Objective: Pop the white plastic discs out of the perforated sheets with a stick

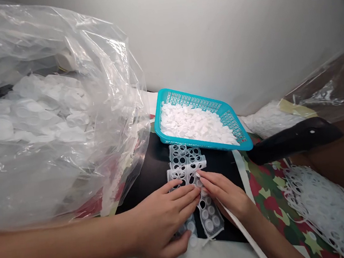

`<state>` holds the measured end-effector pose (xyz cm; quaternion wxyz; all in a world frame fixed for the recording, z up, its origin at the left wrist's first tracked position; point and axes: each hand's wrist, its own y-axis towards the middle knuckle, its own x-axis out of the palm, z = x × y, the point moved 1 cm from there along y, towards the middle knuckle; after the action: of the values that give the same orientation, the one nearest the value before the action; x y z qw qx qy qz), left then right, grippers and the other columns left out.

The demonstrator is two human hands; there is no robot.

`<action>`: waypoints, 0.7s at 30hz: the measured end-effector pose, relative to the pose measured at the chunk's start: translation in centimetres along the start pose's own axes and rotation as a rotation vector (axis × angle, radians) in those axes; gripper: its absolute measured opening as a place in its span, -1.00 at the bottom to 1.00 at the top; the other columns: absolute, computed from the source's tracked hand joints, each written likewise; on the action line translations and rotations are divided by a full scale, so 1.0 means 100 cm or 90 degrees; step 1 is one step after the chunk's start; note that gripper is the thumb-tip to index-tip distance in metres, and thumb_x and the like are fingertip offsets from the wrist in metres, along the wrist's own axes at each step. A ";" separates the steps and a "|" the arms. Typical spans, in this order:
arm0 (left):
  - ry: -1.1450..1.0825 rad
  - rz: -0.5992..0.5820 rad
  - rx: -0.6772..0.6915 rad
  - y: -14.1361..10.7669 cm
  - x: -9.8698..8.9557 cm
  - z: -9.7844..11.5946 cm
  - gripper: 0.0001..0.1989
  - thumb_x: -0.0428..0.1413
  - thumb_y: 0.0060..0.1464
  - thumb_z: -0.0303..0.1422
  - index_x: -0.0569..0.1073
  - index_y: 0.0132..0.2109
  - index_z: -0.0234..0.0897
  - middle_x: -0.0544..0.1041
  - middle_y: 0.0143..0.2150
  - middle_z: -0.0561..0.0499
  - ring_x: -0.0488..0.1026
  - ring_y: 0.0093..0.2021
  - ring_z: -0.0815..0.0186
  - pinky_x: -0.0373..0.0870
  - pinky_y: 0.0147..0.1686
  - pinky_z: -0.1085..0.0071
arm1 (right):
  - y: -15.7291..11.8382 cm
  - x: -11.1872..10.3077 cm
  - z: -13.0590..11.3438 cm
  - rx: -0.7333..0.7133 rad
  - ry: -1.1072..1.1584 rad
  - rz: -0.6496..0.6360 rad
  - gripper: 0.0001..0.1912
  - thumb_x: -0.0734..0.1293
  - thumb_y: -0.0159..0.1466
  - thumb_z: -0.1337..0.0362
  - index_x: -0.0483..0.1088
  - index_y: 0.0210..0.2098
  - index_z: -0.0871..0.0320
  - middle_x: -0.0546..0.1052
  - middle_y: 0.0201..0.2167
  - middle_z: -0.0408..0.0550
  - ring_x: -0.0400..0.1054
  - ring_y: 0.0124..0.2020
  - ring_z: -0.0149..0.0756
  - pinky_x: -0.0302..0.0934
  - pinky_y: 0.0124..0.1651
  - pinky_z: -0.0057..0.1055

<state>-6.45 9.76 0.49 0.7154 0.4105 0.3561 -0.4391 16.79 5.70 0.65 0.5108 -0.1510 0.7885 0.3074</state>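
Observation:
Translucent strips with rows of round holes [180, 160] lie on a black surface [156, 158] in the middle. White round pieces sit in several holes of their nearer parts [213, 220]. My left hand [167, 219] lies across the left strip with its fingers spread, palm down. My right hand [221, 190] is at the right strip, its thumb and fingertips pinched together on a small white piece [198, 174]. Just beyond the strips stands a turquoise basket [205, 143] full of small white pieces [193, 122].
A large clear plastic bag [117, 89] of white translucent discs [41, 111] fills the left. To the right are a black handle-like object [298, 138], a camouflage-patterned cloth [270, 200] and a heap of white ring-shaped scraps [328, 206]. A pale wall rises behind.

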 end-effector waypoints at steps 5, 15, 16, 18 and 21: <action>-0.005 -0.013 0.009 0.000 -0.001 0.000 -0.42 -0.10 0.23 -0.27 0.18 0.30 -0.52 0.18 0.35 -0.20 0.11 0.34 0.16 -0.29 0.35 0.26 | 0.009 -0.007 -0.004 -0.003 -0.035 0.177 -0.43 0.26 0.26 0.60 0.24 0.22 0.16 0.46 0.09 0.16 0.38 0.11 -0.11 0.42 0.03 -0.17; -0.061 0.012 0.006 0.001 0.000 -0.002 -0.41 -0.02 0.15 -0.28 0.26 0.26 -0.52 0.23 0.32 -0.18 0.16 0.31 0.18 -0.22 0.36 0.33 | 0.003 -0.017 -0.006 0.118 0.046 0.330 -0.66 0.27 0.29 0.50 0.41 0.02 0.13 0.57 -0.03 0.01 0.51 -0.04 -0.16 0.47 -0.03 -0.17; -0.063 0.012 0.005 0.001 0.000 -0.002 -0.41 -0.02 0.14 -0.28 0.26 0.26 -0.52 0.22 0.32 -0.18 0.16 0.31 0.18 -0.22 0.37 0.34 | 0.002 -0.019 -0.005 0.157 0.062 0.379 -0.70 0.27 0.30 0.47 0.43 0.00 0.15 0.57 -0.04 0.02 0.51 -0.06 -0.14 0.47 -0.04 -0.14; -0.063 0.005 0.002 0.001 0.000 -0.003 -0.41 -0.03 0.15 -0.27 0.25 0.27 -0.52 0.21 0.33 -0.18 0.15 0.32 0.18 -0.23 0.37 0.33 | 0.002 -0.025 0.000 0.226 0.090 0.496 -0.75 0.26 0.33 0.38 0.44 -0.02 0.18 0.56 -0.03 0.06 0.53 -0.09 -0.10 0.48 -0.07 -0.07; -0.057 -0.022 0.003 0.001 -0.001 -0.003 -0.39 -0.05 0.16 -0.27 0.20 0.30 -0.52 0.16 0.36 -0.19 0.11 0.34 0.15 -0.22 0.38 0.28 | 0.003 -0.029 0.014 0.280 0.043 0.586 -0.72 0.27 0.35 0.25 0.45 -0.02 0.25 0.54 0.00 0.17 0.52 -0.08 -0.05 0.46 -0.05 -0.03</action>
<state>-6.47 10.03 0.45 0.7219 0.3858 0.3298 -0.4705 18.82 6.60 2.95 0.3166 0.3130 0.8353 0.3225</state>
